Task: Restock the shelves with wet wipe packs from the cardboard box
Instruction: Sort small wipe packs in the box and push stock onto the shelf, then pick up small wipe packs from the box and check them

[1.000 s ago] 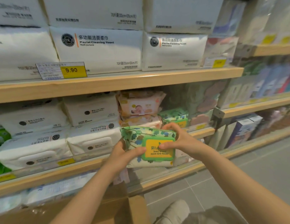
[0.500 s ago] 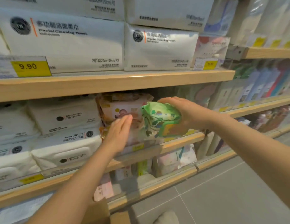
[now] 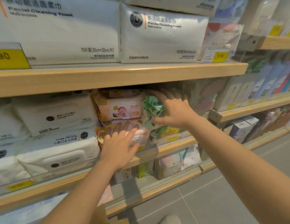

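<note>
Down low, grey floor tiles (image 3: 222, 199) run along the wooden shelving, and a corner of the cardboard box (image 3: 100, 214) shows at the bottom edge. Two bare arms reach up to the middle shelf (image 3: 170, 149). The left hand (image 3: 118, 146) lies flat, fingers straight and slightly apart, on the lower of two orange baby-wipe packs (image 3: 120, 107) stacked there. Just beside them the right hand (image 3: 175, 112), fingers spread, presses the green pack (image 3: 152, 110) into the gap under the top shelf (image 3: 125, 75); the pack stands tilted on another green one (image 3: 167, 132) lying at the shelf's front lip. Left of the orange stack sit three white packs (image 3: 57, 115). Above, two large white towel packs (image 3: 163, 34) fill the top shelf, edge to edge, and further shelves carry on rightward.
</note>
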